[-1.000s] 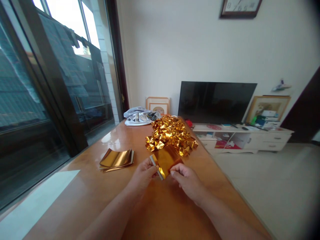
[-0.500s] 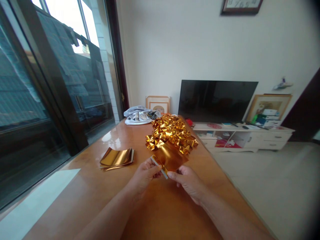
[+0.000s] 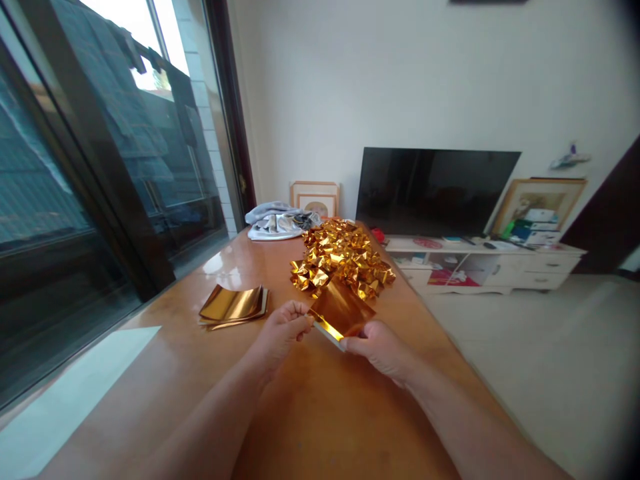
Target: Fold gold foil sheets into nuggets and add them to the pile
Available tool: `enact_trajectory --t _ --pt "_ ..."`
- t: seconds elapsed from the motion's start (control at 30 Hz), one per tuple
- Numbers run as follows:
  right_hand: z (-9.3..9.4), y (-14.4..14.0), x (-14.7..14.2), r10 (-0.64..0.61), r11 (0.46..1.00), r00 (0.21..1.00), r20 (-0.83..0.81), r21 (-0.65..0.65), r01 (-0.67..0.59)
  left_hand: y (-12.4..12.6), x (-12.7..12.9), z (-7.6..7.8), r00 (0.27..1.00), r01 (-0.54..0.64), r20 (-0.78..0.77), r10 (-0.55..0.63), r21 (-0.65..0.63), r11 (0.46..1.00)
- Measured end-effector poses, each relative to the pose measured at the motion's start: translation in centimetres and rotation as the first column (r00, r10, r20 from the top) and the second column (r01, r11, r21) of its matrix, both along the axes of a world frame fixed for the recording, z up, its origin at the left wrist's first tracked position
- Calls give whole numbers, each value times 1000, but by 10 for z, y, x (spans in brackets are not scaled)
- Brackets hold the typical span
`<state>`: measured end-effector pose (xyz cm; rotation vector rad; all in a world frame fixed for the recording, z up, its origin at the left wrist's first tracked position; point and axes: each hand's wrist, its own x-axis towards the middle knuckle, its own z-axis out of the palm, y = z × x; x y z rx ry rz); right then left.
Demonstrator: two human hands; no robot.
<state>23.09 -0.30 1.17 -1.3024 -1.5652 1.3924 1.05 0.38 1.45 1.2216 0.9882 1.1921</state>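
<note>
Two hands on one gold foil sheet (image 3: 341, 312), held just above the worktop (image 3: 310, 413). Left hand (image 3: 280, 331) pinches its left corner, right hand (image 3: 381, 349) pinches the near-right edge; both grips clenched on it. Pile of folded gold pieces (image 3: 341, 259) just beyond the grips. Flat foil stack (image 3: 233, 306) left of the left hand, apart.

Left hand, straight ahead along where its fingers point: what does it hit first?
The left hand already pinches the gold foil sheet; beyond that, probably the pile of folded gold pieces, though depth is unclear.
</note>
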Motion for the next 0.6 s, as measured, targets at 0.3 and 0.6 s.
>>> enact_trajectory --t 0.3,0.6 --pt "-4 7 2 54 986 999 10 155 -55 -2 6 2 985 114 -143 -97 110 987" --pt "-21 15 12 -48 853 969 243 515 -87 12 -3 -20 747 193 -645 161 443 875"
